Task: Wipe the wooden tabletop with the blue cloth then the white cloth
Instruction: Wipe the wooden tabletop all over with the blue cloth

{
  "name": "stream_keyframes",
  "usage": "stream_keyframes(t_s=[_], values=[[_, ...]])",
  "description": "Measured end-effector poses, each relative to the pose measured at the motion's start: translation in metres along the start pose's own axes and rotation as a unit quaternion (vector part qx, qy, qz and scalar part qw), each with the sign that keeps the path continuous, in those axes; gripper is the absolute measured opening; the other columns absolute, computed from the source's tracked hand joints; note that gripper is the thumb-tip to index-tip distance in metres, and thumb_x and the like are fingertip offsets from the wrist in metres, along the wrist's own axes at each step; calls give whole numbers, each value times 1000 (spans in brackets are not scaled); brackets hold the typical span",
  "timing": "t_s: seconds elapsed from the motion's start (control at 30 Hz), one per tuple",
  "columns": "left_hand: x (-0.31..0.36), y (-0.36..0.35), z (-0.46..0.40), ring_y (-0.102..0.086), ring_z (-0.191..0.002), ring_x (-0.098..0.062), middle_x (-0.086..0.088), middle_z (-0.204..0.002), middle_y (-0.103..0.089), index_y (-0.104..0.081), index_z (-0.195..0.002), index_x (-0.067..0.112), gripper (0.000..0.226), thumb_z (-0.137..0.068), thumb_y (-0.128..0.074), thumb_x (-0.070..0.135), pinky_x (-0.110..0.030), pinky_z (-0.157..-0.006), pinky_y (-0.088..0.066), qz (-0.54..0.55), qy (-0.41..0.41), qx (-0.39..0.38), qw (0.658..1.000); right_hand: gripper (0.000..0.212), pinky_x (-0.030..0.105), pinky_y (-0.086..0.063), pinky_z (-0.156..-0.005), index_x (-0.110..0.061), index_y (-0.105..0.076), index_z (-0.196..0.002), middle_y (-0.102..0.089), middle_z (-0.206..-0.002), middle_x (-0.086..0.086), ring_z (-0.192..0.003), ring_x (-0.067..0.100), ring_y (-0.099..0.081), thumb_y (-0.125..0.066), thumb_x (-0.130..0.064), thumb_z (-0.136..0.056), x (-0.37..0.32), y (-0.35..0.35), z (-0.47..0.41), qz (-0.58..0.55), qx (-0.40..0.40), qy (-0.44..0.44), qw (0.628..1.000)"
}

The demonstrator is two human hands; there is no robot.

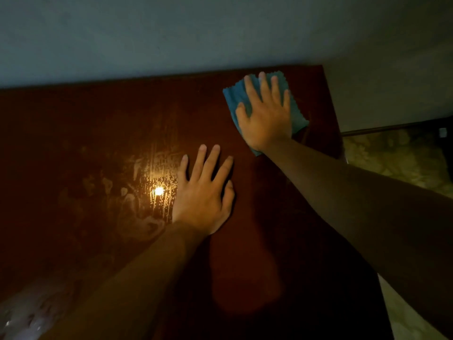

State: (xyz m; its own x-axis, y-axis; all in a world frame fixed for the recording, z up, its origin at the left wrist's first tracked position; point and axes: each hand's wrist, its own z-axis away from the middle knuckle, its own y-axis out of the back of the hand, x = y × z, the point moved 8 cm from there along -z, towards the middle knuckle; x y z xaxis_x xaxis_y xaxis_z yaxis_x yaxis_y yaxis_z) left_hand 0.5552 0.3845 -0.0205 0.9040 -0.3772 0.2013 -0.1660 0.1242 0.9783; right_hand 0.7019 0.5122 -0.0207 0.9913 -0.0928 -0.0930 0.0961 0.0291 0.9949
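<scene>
Both hands flat, fingers spread: right hand (266,114) on blue cloth (235,94), left hand (202,192) on tabletop (98,131).

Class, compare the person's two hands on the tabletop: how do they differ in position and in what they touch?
The right hand presses flat on the blue cloth; the left hand lies on bare tabletop. The right hand reaches near the far right corner; the left hand sits nearer the middle, beside a light glare. Both have straight, spread fingers.

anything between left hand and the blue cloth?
No: head view shows only bare wooden tabletop between the left hand and the blue cloth.
</scene>
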Motion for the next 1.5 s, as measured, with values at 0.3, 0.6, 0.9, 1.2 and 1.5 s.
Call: stream_keyframes(t_s=[0.3,0.6,0.9,1.2,1.5], values=[[0,-3,1,-15,-152,-31,-10,-161,-28,-40,-150,21,55,-100,-32,41,-55,-121,-7,-4,1,1,1000,63,57,0,-125,-22,-9,-163,-5,-171,10,-157,33,1,-21,-44,-106,1,-6,-3,-8,-18,-81,997],[0,1,1,-19,-150,-32,-12,-159,-32,-42,-148,18,54,-100,-34,40,-56,-121,-10,0,3,19,1000,64,58,1,-125,-23,-10,-163,-4,-171,9,-157,32,3,-22,-47,-105,-68,-13,-9,-27,-31,15,999],[2,2,0,-18,-151,-30,-11,-159,-32,-40,-150,20,54,-100,-34,39,-56,-121,-11,4,11,11,1000,66,54,4,-126,-28,-10,-163,-4,-171,7,-157,29,2,-25,-52,-103,-47,-12,-13,-30,-39,48,998],[4,3,0,-18,-151,-31,-13,-158,-33,-44,-148,18,54,-100,-33,39,-56,-120,-10,6,9,1,1000,61,54,-12,-125,-24,-21,-162,-14,-170,10,-157,34,-8,-29,-44,-105,111,12,-30,-16,6,-92,996],[4,-1,0,-15,-152,-30,-12,-160,-31,-40,-150,20,55,-100,-33,41,-56,-121,-8,4,6,3,1000,63,57,-6,-125,-16,-17,-163,-11,-170,13,-156,36,-5,-25,-42,-106,98,8,-33,-18,7,-132,991]])
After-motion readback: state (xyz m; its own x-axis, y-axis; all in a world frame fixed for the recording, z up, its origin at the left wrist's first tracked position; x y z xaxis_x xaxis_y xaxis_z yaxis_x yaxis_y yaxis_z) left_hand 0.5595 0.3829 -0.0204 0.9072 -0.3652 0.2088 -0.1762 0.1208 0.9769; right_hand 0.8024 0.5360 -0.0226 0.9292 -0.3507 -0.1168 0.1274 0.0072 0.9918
